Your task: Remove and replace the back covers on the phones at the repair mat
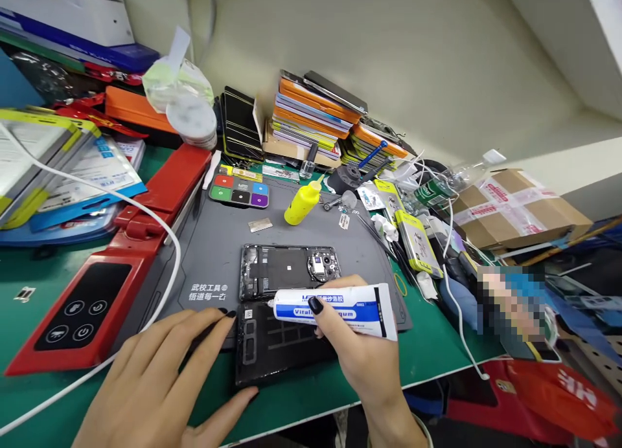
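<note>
My right hand (362,351) is closed round a white and blue glue tube (340,310), its nozzle pointing left. The nozzle tip is over the upper edge of a black phone back cover (279,354), which lies inner side up. My left hand (165,377) has its fingers stretched out beside the cover's left end. Its index fingertip is near the upper left corner and its thumb near the lower left one; whether they touch the cover I cannot tell. Just behind the cover lies an opened phone (286,271) with its inner parts showing.
A yellow squeeze bottle (302,203) stands on the grey work mat (204,257). To the left is a red device (92,299) crossed by a white cable (177,247). Stacked boxes (311,114) line the wall. Tweezers, a yellow packet (418,241) and a carton (515,208) are on the right.
</note>
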The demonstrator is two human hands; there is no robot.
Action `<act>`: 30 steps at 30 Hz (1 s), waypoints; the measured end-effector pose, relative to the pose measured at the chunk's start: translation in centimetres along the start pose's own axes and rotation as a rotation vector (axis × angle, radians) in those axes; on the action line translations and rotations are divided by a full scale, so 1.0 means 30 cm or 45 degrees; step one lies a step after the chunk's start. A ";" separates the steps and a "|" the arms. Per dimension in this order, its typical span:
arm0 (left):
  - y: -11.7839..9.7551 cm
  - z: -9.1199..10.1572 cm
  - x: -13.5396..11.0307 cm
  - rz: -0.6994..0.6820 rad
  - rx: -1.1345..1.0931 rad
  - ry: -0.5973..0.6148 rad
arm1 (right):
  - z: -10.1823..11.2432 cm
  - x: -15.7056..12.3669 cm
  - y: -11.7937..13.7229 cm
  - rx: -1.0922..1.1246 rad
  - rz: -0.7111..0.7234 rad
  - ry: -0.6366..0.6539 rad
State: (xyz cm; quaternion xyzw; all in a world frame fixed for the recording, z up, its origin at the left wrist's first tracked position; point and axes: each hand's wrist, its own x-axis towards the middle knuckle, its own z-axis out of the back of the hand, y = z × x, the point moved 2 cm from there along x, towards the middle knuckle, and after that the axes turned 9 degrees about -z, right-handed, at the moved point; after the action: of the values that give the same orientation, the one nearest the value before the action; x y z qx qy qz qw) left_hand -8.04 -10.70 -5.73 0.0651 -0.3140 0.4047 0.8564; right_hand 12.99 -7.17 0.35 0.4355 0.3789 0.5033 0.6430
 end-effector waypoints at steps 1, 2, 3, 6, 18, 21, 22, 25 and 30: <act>0.004 -0.005 0.001 0.005 0.012 0.017 | -0.004 0.002 0.000 -0.010 0.007 -0.006; 0.007 -0.010 0.001 0.004 0.018 0.038 | -0.007 0.004 0.000 -0.026 0.007 -0.010; 0.011 -0.013 0.003 -0.002 0.024 0.051 | -0.010 0.005 0.000 -0.044 0.004 -0.017; 0.019 -0.017 0.005 -0.023 0.032 0.102 | -0.011 0.009 0.001 -0.093 -0.016 -0.030; 0.015 -0.025 0.010 -0.009 -0.001 0.103 | 0.000 0.012 -0.020 -0.037 0.061 -0.043; 0.017 -0.022 0.008 -0.001 -0.016 0.103 | 0.005 0.011 -0.019 -0.043 0.072 -0.041; 0.018 -0.021 0.006 0.006 -0.019 0.104 | 0.007 0.011 -0.020 -0.043 0.071 -0.040; 0.019 -0.020 0.001 0.024 -0.019 0.088 | 0.013 0.010 -0.023 -0.046 0.067 -0.046; 0.022 -0.024 -0.003 0.028 -0.033 0.089 | 0.026 0.008 -0.028 -0.081 0.075 -0.063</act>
State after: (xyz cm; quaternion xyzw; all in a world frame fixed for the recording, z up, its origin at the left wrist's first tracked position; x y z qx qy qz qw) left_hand -8.21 -10.05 -6.47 0.0365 -0.2896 0.4120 0.8632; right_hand 14.01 -7.16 -0.20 0.4381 0.3336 0.5229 0.6507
